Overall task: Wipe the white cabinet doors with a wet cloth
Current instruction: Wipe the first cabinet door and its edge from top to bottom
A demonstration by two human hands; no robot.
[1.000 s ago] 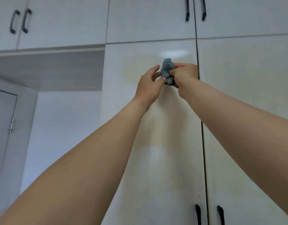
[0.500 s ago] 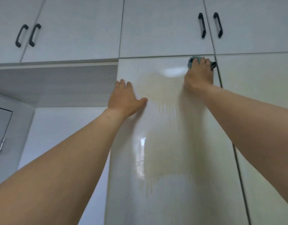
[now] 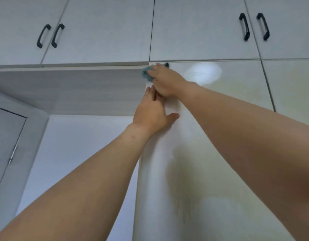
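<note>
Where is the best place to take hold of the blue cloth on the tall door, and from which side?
Probably at its bunched left end: the blue cloth sticks out there past the right hand, which presses the rest against the tall door at the top left corner. Come from the left, where no door lies behind it.

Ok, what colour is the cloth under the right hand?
Blue-green, a teal shade; the cloth peeks out past the right hand, seen in the head view.
</note>
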